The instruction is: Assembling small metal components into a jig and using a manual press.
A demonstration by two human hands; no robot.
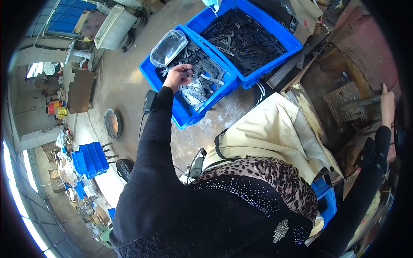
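My left hand (pixel 178 77) is over a blue bin (pixel 178 120) of flat, grey, strip-like metal pieces (pixel 195 91). Its fingers are apart and slightly bent, and I see nothing held in them. Beside this hand, a clear plastic tub (pixel 168 48) rests at the bin's far left corner. At the far right, my right hand (pixel 387 106) is closed round the end of a grey bar (pixel 365 102), its fingers partly hidden. The bar reaches across a wet, speckled block (pixel 344 101) in a brown, stained basin (pixel 320 77).
A second blue bin (pixel 294 45) with dark strips adjoins the first. Pale cloth (pixel 258 129) covers my lap beside the basin's worn edge (pixel 307 107). On the floor at left stand a round pan (pixel 112 124) and blue crates (pixel 90 160); a white tub (pixel 115 28) stands farther back.
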